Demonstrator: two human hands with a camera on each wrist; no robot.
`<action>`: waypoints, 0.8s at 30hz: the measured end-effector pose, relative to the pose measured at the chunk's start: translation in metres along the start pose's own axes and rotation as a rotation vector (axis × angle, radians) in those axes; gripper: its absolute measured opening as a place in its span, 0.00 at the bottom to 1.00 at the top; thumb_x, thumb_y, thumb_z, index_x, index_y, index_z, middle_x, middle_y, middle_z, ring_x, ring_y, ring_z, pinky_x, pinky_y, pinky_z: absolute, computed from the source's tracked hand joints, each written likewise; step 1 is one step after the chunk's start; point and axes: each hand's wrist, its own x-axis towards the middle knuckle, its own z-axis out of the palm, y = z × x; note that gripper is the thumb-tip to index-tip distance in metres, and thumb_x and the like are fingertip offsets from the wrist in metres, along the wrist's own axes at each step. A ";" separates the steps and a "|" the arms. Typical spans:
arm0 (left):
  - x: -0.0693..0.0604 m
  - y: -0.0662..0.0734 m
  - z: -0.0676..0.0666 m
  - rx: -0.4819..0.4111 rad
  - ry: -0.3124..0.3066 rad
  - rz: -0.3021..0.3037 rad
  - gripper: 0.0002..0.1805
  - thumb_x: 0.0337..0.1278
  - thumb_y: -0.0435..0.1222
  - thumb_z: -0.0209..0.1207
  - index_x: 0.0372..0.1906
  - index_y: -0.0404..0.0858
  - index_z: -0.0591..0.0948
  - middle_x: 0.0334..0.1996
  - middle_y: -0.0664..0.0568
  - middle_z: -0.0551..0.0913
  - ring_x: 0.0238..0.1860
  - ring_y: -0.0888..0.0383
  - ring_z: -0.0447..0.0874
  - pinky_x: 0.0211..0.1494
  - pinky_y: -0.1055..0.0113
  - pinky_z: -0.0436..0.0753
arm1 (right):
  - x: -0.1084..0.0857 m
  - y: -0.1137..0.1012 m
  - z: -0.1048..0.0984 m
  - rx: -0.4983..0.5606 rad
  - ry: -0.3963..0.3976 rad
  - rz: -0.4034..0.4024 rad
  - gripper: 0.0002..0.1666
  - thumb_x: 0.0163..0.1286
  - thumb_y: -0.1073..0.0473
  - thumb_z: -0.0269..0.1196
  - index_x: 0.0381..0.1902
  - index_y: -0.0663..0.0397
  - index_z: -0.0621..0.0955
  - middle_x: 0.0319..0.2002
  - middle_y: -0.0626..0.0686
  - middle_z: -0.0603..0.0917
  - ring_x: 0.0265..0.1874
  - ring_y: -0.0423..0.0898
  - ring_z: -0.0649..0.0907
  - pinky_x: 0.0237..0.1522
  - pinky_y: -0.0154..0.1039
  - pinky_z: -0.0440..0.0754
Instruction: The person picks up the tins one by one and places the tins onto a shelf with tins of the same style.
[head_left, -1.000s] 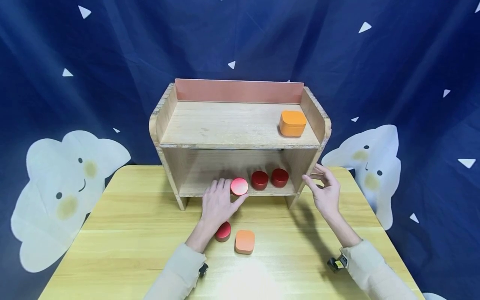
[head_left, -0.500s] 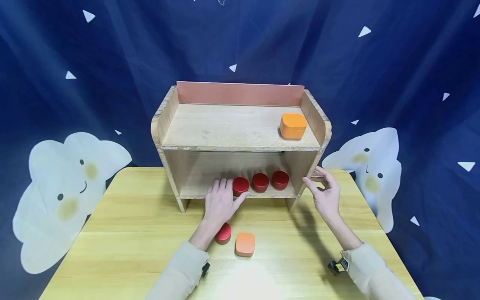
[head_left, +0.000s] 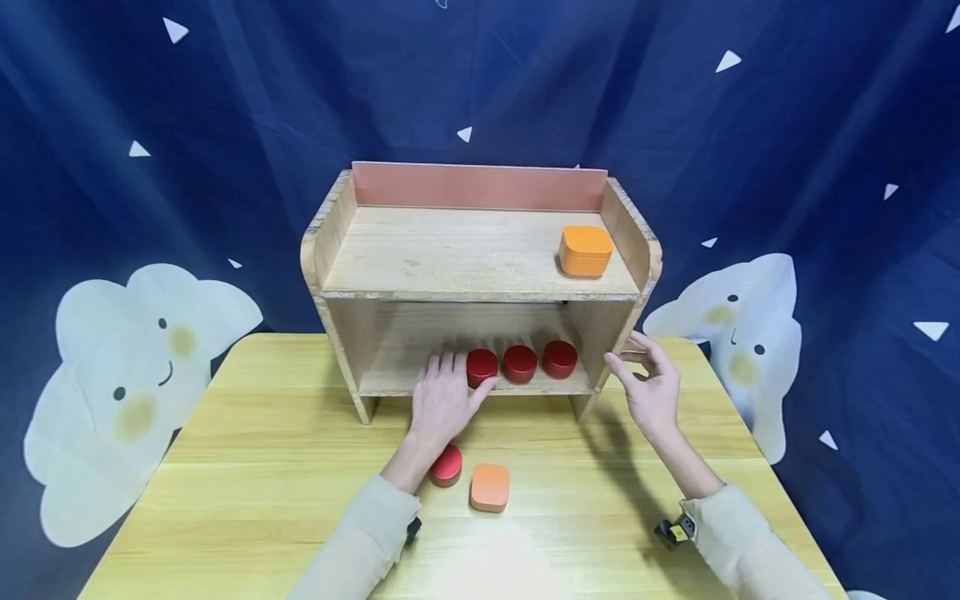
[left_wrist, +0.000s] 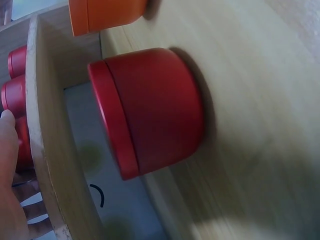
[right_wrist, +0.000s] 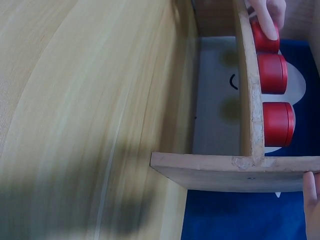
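Left hand [head_left: 441, 402] gripping red tin [head_left: 482, 364] on shelf [head_left: 465, 258].
Right hand [head_left: 651, 385], thumb and fingers apart, apparently touching the shelf's side.

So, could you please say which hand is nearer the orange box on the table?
Left: the left hand is just beyond the orange box; the right hand, farther, is at the shelf's side.

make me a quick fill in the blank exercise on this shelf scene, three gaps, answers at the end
The lower shelf holds ____ red tins.
The box on the upper shelf is coloured ____.
In the head view, the left hand touches the tin at the row's ____ end.

Missing words: three; orange; left.
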 end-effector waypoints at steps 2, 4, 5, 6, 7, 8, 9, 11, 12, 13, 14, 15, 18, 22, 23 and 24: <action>0.001 0.000 0.001 0.006 0.005 0.005 0.37 0.57 0.69 0.64 0.38 0.36 0.84 0.30 0.46 0.86 0.32 0.47 0.84 0.30 0.60 0.81 | 0.000 0.000 0.000 -0.002 0.001 -0.001 0.24 0.62 0.80 0.69 0.57 0.72 0.82 0.40 0.32 0.86 0.35 0.25 0.87 0.29 0.19 0.82; 0.003 0.000 0.002 0.008 0.009 0.008 0.37 0.57 0.69 0.64 0.38 0.35 0.84 0.31 0.46 0.86 0.32 0.47 0.84 0.30 0.60 0.81 | 0.001 0.000 0.000 -0.004 0.001 0.001 0.24 0.62 0.80 0.69 0.57 0.73 0.81 0.40 0.31 0.86 0.35 0.25 0.87 0.29 0.19 0.81; 0.003 -0.001 0.002 0.007 0.011 0.010 0.37 0.56 0.69 0.64 0.38 0.35 0.85 0.31 0.46 0.86 0.32 0.47 0.84 0.30 0.60 0.81 | 0.001 0.000 0.000 -0.007 0.002 0.003 0.24 0.62 0.80 0.69 0.57 0.73 0.81 0.40 0.31 0.86 0.35 0.25 0.87 0.28 0.19 0.81; 0.004 -0.001 0.002 0.006 0.010 0.011 0.37 0.56 0.69 0.64 0.38 0.35 0.85 0.31 0.46 0.86 0.32 0.47 0.84 0.30 0.60 0.81 | 0.001 0.001 0.000 -0.011 0.001 0.004 0.24 0.62 0.80 0.69 0.57 0.73 0.81 0.40 0.30 0.86 0.35 0.25 0.86 0.28 0.19 0.81; 0.004 -0.001 0.002 0.006 0.009 0.011 0.37 0.56 0.69 0.64 0.38 0.35 0.85 0.31 0.46 0.86 0.32 0.46 0.84 0.30 0.60 0.81 | 0.001 0.001 0.000 -0.010 0.002 0.007 0.25 0.61 0.80 0.69 0.57 0.74 0.81 0.40 0.30 0.86 0.35 0.24 0.86 0.28 0.19 0.81; 0.005 -0.001 0.002 0.005 0.006 0.010 0.37 0.56 0.69 0.64 0.38 0.35 0.85 0.31 0.46 0.86 0.33 0.46 0.84 0.30 0.60 0.81 | 0.001 0.001 0.000 -0.011 0.001 0.007 0.25 0.61 0.81 0.69 0.57 0.73 0.81 0.40 0.30 0.86 0.35 0.25 0.86 0.29 0.19 0.81; 0.005 -0.002 0.003 0.005 0.003 0.009 0.37 0.56 0.69 0.64 0.39 0.35 0.85 0.31 0.45 0.87 0.33 0.46 0.85 0.30 0.60 0.81 | 0.002 0.001 0.000 -0.013 0.000 0.008 0.25 0.62 0.80 0.69 0.58 0.73 0.81 0.40 0.30 0.86 0.36 0.24 0.86 0.29 0.19 0.81; 0.005 -0.002 0.003 0.003 -0.009 0.003 0.37 0.57 0.69 0.64 0.39 0.35 0.85 0.33 0.45 0.87 0.35 0.46 0.86 0.31 0.60 0.82 | 0.002 0.001 0.000 -0.014 -0.004 0.007 0.25 0.62 0.80 0.69 0.58 0.74 0.80 0.40 0.30 0.86 0.36 0.25 0.86 0.29 0.19 0.81; 0.005 -0.003 0.003 0.003 -0.019 -0.001 0.38 0.57 0.69 0.64 0.40 0.35 0.85 0.34 0.44 0.88 0.36 0.46 0.86 0.31 0.59 0.83 | 0.001 0.001 0.000 -0.014 -0.005 0.008 0.25 0.62 0.80 0.69 0.58 0.74 0.80 0.40 0.30 0.86 0.36 0.25 0.86 0.29 0.19 0.81; 0.005 -0.003 0.003 0.001 -0.028 -0.005 0.38 0.57 0.69 0.63 0.41 0.35 0.85 0.35 0.44 0.88 0.37 0.46 0.86 0.32 0.59 0.83 | 0.001 0.001 0.000 -0.013 -0.007 0.007 0.25 0.62 0.80 0.69 0.58 0.74 0.80 0.40 0.30 0.86 0.36 0.25 0.86 0.29 0.19 0.81; 0.005 -0.003 0.003 -0.001 -0.036 -0.009 0.38 0.57 0.69 0.63 0.41 0.35 0.85 0.36 0.44 0.88 0.37 0.45 0.87 0.32 0.59 0.83 | 0.001 0.001 0.000 -0.013 -0.010 0.006 0.25 0.62 0.80 0.69 0.58 0.74 0.80 0.40 0.30 0.86 0.36 0.25 0.86 0.29 0.19 0.81; 0.005 -0.004 0.003 -0.003 -0.042 -0.012 0.38 0.58 0.69 0.63 0.41 0.35 0.85 0.36 0.44 0.88 0.37 0.46 0.87 0.32 0.59 0.83 | 0.001 0.001 0.000 -0.009 -0.011 0.006 0.25 0.61 0.81 0.69 0.58 0.75 0.80 0.40 0.30 0.86 0.36 0.25 0.86 0.29 0.20 0.82; 0.004 -0.004 0.002 -0.012 -0.053 -0.019 0.38 0.58 0.70 0.62 0.41 0.35 0.85 0.36 0.44 0.88 0.37 0.46 0.86 0.31 0.59 0.83 | 0.001 0.002 0.000 -0.004 -0.010 0.007 0.25 0.61 0.81 0.69 0.58 0.75 0.80 0.40 0.30 0.86 0.35 0.25 0.86 0.30 0.20 0.82; 0.003 -0.006 0.001 -0.038 -0.077 -0.034 0.39 0.58 0.70 0.62 0.41 0.34 0.84 0.36 0.44 0.87 0.36 0.46 0.86 0.32 0.59 0.83 | 0.001 0.003 -0.001 -0.003 -0.005 0.010 0.25 0.61 0.81 0.69 0.57 0.74 0.80 0.40 0.30 0.86 0.35 0.25 0.86 0.29 0.20 0.81; 0.002 -0.006 -0.001 -0.045 -0.090 -0.037 0.39 0.58 0.70 0.61 0.42 0.34 0.84 0.37 0.44 0.87 0.37 0.46 0.85 0.33 0.59 0.83 | 0.002 0.003 -0.002 -0.002 -0.002 0.011 0.25 0.61 0.81 0.69 0.57 0.74 0.80 0.40 0.31 0.86 0.35 0.25 0.86 0.29 0.20 0.81; 0.001 -0.007 -0.002 -0.049 -0.102 -0.041 0.40 0.59 0.70 0.61 0.44 0.34 0.84 0.38 0.44 0.87 0.38 0.46 0.85 0.34 0.58 0.84 | 0.002 0.003 -0.002 -0.001 0.000 0.011 0.25 0.61 0.81 0.69 0.57 0.74 0.80 0.40 0.31 0.86 0.35 0.25 0.86 0.29 0.20 0.81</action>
